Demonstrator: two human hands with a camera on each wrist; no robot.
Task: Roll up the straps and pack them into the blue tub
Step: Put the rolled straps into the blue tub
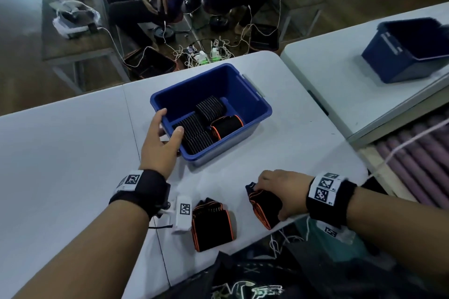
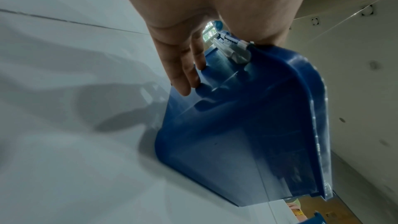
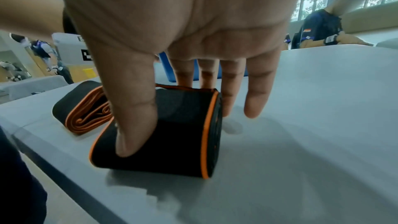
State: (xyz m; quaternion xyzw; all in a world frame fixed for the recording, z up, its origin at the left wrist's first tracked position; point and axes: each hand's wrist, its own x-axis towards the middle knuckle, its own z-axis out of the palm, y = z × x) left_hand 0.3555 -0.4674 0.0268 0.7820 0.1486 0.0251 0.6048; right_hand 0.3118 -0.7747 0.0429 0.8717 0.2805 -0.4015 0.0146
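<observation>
Left hand (image 1: 159, 143) gripped the near-left rim of the blue tub (image 1: 257, 102), thumb inside, fingers outside (four rolled straps already in it). Right hand (image 1: 283, 189) pinched a rolled strap (image 1: 263, 204) on the table (image 1: 60, 153); another roll (image 1: 211, 224) lay beside it

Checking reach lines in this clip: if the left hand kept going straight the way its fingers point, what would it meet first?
The left hand already grips the blue tub at its near-left corner. Straight on, it probably meets the black rolled straps inside; depth is unclear.
</observation>
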